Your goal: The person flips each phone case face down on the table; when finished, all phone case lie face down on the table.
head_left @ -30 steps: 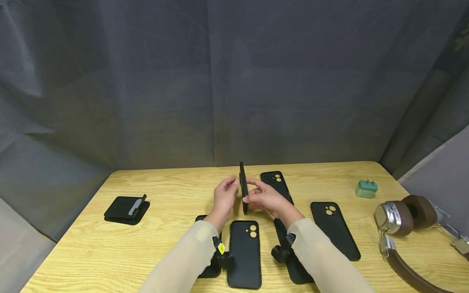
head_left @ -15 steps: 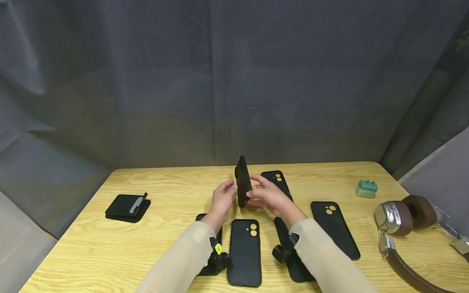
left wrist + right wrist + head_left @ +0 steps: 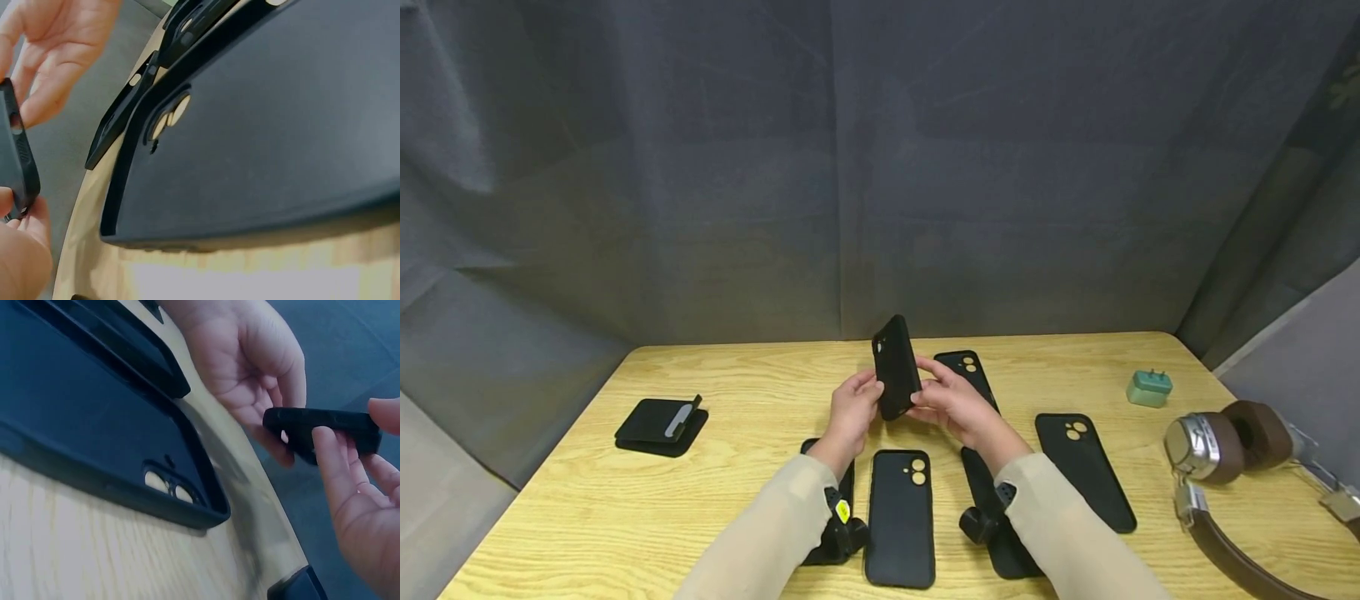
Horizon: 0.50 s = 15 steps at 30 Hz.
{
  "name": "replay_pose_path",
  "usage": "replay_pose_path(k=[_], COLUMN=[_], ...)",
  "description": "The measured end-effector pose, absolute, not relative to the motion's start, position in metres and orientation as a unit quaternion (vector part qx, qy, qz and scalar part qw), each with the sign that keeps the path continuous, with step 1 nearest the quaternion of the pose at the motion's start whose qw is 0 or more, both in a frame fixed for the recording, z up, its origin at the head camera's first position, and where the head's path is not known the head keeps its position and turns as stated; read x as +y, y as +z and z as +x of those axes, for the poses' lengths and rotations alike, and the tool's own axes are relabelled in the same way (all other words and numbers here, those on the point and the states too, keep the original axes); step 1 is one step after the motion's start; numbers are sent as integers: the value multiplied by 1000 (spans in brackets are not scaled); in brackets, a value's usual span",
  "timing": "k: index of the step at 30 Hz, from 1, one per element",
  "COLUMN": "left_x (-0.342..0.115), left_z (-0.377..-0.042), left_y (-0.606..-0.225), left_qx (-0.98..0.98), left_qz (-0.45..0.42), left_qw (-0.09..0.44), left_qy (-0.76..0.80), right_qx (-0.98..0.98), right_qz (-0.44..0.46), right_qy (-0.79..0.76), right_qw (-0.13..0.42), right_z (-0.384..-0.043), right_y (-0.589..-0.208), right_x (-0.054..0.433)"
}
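Note:
In the head view, both hands hold a black phone case (image 3: 897,367) above the table, tilted with its broad face showing. My left hand (image 3: 850,414) pinches its left edge. At the right edge, the thumb and fingers of my right hand (image 3: 957,410) grip it. The left wrist view shows the end of the case (image 3: 20,150) with small openings, my left hand (image 3: 22,259) on its lower corner. From the right wrist, the case (image 3: 331,425) appears edge-on between both hands. Just in front of the wrists lies another black phone case (image 3: 901,521), flat on the wood.
More black phone cases lie around: one at the back (image 3: 967,371), one at right (image 3: 1086,471), others partly under the forearms. A folded black item (image 3: 658,425) with a grey oval sits left. A green plug adapter (image 3: 1148,387) and brown headphones (image 3: 1213,446) are at right.
The held phone case has turned from nearly edge-on to showing its broad face and has shifted slightly up and left. Both hands stay on it.

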<state>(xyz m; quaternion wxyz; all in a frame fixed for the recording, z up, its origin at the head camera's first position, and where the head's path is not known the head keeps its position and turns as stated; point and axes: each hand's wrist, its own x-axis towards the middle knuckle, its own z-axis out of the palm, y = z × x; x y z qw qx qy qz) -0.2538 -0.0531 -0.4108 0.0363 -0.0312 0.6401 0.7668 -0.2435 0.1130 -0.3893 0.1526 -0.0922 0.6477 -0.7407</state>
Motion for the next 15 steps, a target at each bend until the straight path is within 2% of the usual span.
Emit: replay_pose_path(k=[6, 15], left_x=[-62, -69], left_z=[-257, -258], left_y=[-410, -408], left_qx=[645, 676], left_qz=[-36, -33], left_qw=[18, 9], left_qy=[763, 736], right_qx=[677, 790], right_qz=[-77, -47], right_qy=[-723, -599], right_qw=[109, 121], right_z=[-243, -241], right_y=[-395, -396], right_x=[120, 122])
